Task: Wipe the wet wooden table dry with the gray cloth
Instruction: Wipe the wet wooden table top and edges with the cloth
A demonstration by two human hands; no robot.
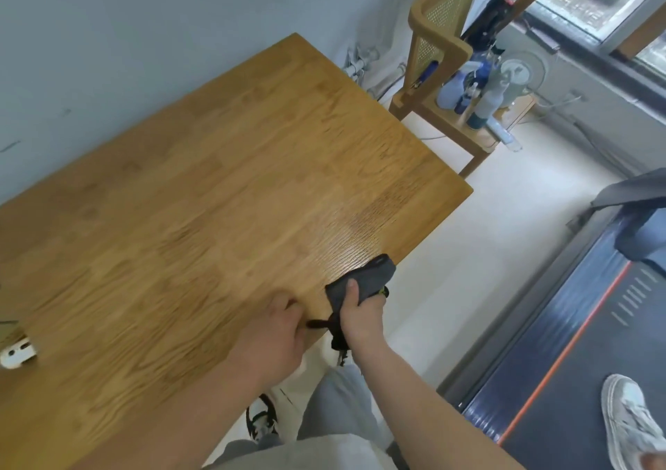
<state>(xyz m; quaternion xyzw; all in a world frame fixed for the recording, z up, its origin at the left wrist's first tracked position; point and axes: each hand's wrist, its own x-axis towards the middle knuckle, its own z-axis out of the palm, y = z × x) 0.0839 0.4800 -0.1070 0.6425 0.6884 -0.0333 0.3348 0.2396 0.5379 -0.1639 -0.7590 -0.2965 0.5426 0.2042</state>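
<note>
Right hand (360, 316) has the gray cloth (364, 280), fingers wrapped around its near end and the thumb pressed on top, right at the table's near-right edge, down at about five o'clock in the view. The far end of the cloth pokes out past the thumb toward one o'clock, lying on or just over the wood; the motion blur makes it hard to say which. A dark strap (333, 329) dangles from the cloth's lower end, crossing the table edge beside the wrist.

Left hand (277, 339) sits just to the nine o'clock side of the right one, palm down on the wooden table (216, 181), fingers curled loosely and holding nothing. Its fingertips come close to the strap, and whether they touch it is not clear.

There's a pale sheen on the wood just past the cloth, toward twelve o'clock from the hands. Over at the table's nine o'clock edge, a small white gadget (16, 356) rests on the surface, well apart from the hands.

Beyond the table's far-right corner, at one o'clock, a wooden chair (439, 51) stands with spray bottles (465, 91) crowded on its seat. Off at four o'clock, a treadmill (562, 361) runs along the floor with a pale sneaker (629, 422) on its belt.
</note>
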